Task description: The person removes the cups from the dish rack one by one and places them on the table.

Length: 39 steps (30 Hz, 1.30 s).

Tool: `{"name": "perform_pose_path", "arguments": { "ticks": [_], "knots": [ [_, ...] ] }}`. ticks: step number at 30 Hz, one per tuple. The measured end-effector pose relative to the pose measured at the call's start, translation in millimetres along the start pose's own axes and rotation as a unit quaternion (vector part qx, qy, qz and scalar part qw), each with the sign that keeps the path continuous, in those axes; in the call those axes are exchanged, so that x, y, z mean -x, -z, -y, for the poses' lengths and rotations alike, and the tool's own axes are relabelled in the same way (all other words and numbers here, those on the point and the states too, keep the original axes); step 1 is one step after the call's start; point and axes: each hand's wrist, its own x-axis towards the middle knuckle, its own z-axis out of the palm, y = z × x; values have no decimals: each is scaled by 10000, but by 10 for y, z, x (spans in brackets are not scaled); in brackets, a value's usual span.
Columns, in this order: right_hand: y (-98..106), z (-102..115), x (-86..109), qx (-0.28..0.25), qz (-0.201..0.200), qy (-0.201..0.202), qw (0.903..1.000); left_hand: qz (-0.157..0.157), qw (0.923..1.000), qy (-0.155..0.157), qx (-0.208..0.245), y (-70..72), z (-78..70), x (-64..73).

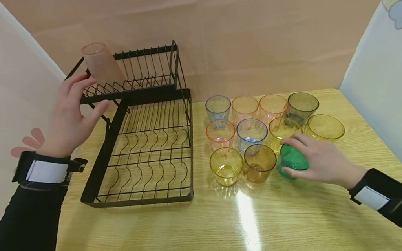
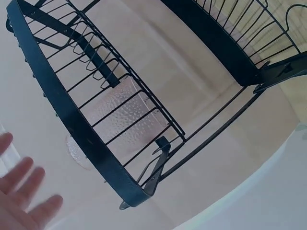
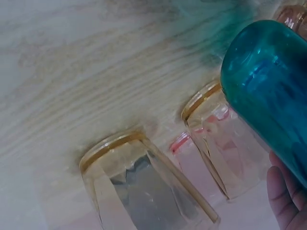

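My left hand [image 1: 69,116] is beside the upper tier of a black dish rack [image 1: 136,201], its fingers parted and holding nothing. Just beyond its fingertips, a pinkish textured tumbler [image 1: 102,64] stands tilted in that tier; the left wrist view shows the tumbler [image 2: 127,117] behind the wires. Over on the right, my right hand [image 1: 322,159] grips a green glass [image 1: 293,157] around its upper part from above. In the right wrist view the green glass [image 3: 268,86] appears teal; whether its base touches the table, I cannot tell.
Several coloured glasses stand in rows right of the rack, including a yellow glass [image 1: 227,168], an amber glass [image 1: 259,164], a blue-rimmed glass [image 1: 251,131] and a dark olive glass [image 1: 302,105]. Another yellow glass [image 1: 325,127] is behind my right hand. Walls enclose the wooden table [image 1: 181,233].
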Motion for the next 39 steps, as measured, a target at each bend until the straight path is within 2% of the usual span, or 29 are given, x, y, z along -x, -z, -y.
{"name": "perform_pose_path", "arguments": {
  "ticks": [3, 7, 10, 15, 21, 24, 31, 36, 39],
  "knots": [
    [-43, 5, 16, -32, 38, -47, 10000, -10, 9989, 466, -85, 3, 10, -2],
    [-75, 15, 25, -89, 31, -64, 9999, -48, 9923, 1222, -199, 7, 41, -7],
    [-85, 24, 33, -100, 16, -82, 9999, 40, 9836, 1775, -312, 34, 84, -16],
    [-53, 22, 45, -35, 63, -81, 9999, 285, 9671, 2412, -755, 122, 189, -65],
    [91, -42, 15, -171, 89, 136, 9997, 480, 9489, 2829, -1312, 275, 318, -128],
    [210, -93, -47, -136, 154, 67, 9998, 536, 9421, 2966, -1474, 336, 363, -189],
    [491, -186, -238, -66, 771, -592, 9952, 564, 9369, 2983, -1732, 436, 417, -357],
    [620, -235, -371, 146, 806, -629, 9947, 704, 9320, 3088, -1761, 499, 430, -470],
    [684, -237, -464, 239, 777, -583, 9950, 858, 9255, 3238, -1765, 529, 431, -534]
  ]
}}
